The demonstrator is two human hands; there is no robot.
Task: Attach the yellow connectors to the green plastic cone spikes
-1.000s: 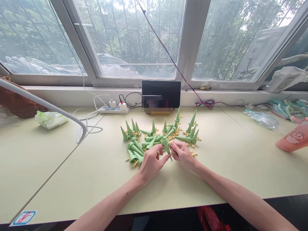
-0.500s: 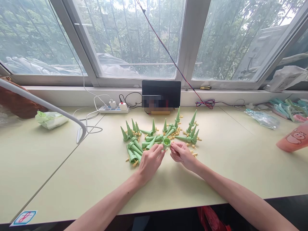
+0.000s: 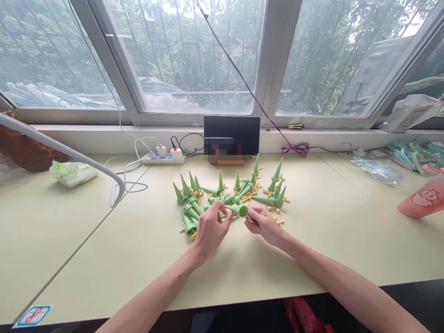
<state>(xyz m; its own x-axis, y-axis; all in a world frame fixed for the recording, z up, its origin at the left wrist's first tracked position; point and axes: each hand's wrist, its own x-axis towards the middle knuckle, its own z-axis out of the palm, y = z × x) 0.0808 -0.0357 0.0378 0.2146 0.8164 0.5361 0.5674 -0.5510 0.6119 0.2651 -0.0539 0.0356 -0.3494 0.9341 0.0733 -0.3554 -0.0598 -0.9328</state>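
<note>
A green plastic plant watering spike is held above the desk, its hollow wide end facing me and its narrow part pointing left. My right hand pinches it at the rim with thumb and fingertips. Close by on the left, my left hand has thumb and forefinger apart around the narrow part; whether they touch it is unclear. Behind the hands lies a pile of similar green spikes, some standing point up. Small yellow valve pieces are scattered among them.
A dark tablet leans at the back by a power strip. A white lamp arm reaches in from the left, near a tissue pack. Plastic bags and a pink cup stand at the right.
The spike has turned from its wide end facing up to lying nearly sideways. My left hand has loosened from its rim and shifted slightly left; my right hand stays almost in place.
</note>
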